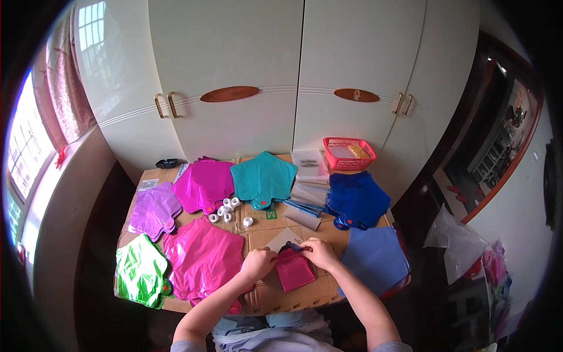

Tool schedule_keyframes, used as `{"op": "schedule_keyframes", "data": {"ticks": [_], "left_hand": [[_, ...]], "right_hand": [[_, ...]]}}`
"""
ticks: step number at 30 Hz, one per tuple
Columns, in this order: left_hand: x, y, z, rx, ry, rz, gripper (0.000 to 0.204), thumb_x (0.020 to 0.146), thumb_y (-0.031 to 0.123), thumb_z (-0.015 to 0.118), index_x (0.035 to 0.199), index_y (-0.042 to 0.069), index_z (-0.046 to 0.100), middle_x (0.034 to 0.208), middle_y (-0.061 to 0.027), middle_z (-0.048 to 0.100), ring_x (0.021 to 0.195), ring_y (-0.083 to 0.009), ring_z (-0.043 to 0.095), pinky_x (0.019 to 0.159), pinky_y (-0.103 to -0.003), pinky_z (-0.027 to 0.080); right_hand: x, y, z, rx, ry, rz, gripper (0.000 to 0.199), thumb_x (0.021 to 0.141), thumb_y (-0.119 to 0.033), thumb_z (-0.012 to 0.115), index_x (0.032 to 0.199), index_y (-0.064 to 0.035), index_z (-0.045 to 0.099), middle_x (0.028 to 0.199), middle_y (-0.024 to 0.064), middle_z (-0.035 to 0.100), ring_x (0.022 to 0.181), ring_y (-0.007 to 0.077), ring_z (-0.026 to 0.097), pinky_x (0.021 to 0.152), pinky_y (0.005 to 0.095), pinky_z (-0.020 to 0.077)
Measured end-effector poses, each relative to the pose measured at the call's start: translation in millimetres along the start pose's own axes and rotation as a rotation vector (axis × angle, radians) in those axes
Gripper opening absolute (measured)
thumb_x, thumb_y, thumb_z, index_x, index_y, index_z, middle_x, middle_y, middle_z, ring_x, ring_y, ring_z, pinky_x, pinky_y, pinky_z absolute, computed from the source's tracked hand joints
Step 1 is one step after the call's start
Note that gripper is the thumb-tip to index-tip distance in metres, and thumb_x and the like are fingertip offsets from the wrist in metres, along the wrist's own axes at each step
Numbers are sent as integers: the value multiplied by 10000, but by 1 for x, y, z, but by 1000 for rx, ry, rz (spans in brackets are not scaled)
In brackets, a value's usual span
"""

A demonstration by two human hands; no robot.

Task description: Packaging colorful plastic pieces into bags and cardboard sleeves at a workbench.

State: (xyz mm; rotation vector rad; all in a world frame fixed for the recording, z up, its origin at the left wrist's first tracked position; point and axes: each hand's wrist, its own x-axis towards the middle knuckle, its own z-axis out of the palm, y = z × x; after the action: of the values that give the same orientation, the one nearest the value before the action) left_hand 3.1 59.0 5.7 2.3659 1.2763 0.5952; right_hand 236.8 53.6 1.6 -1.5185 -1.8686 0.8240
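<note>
Both hands work at the front middle of the bench (275, 296), which is covered with flattened brown cardboard. The left hand (258, 262) is closed, its fingers pinching the upper left edge of a small folded magenta piece (294, 271) that looks like a flat foil balloon. The right hand (320, 252) is also closed and grips the upper right edge of the same piece, near a small dark blue part at its top. What this blue part is I cannot tell. The piece lies flat on the cardboard, just in front of the person, and the two hands are close together, it seems so that the top edge stays tight between them.

Around it the other foil balloons are laid out in flat stacks by colour, probably so each colour is easy to reach. A bright pink stack (202, 258) lies just left of the left hand, and a green one (141, 271) is at the left corner. Further back are a lilac stack (153, 210), a magenta stack (205, 185) and a teal stack (263, 178). Several small white rolls (226, 208) lie between these stacks. On the right are a dark blue stack (358, 199) and a pale blue sheet (375, 255) near the right hand. A red basket (349, 154) stands at the back, against the white wardrobe (234, 70).
</note>
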Motion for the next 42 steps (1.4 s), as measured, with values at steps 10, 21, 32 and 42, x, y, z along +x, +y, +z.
{"op": "schedule_keyframes", "data": {"ticks": [10, 21, 32, 42], "left_hand": [[-22, 9, 7, 245, 89, 217, 251, 725, 128, 616, 968, 116, 681, 851, -88, 614, 799, -262, 615, 724, -364, 517], [-10, 6, 9, 14, 144, -108, 219, 777, 231, 691, 937, 80, 687, 865, -117, 615, 888, -321, 597, 817, -397, 488], [-16, 7, 15, 117, 77, 33, 111, 819, 134, 606, 853, 30, 593, 877, -162, 620, 852, -341, 597, 786, -422, 484], [-15, 10, 3, -141, 25, -60, 178, 799, 142, 622, 947, 74, 695, 872, -142, 640, 855, -328, 635, 776, -413, 513]], "right_hand": [[1, 8, 2, -113, 61, -337, 84, 755, 14, 580, 813, -28, 625, 842, 121, 638, 786, 325, 635, 685, 389, 507], [-2, 18, 11, -26, 124, -353, 39, 765, 8, 607, 787, -21, 620, 833, 120, 637, 782, 310, 641, 673, 365, 506], [0, 14, 6, -80, 97, -361, 73, 764, 16, 575, 792, -43, 606, 844, 103, 637, 795, 326, 635, 678, 397, 506], [-5, 11, 7, -100, 106, -368, 96, 761, 35, 549, 784, -39, 606, 842, 105, 629, 781, 319, 633, 674, 390, 504]]}}
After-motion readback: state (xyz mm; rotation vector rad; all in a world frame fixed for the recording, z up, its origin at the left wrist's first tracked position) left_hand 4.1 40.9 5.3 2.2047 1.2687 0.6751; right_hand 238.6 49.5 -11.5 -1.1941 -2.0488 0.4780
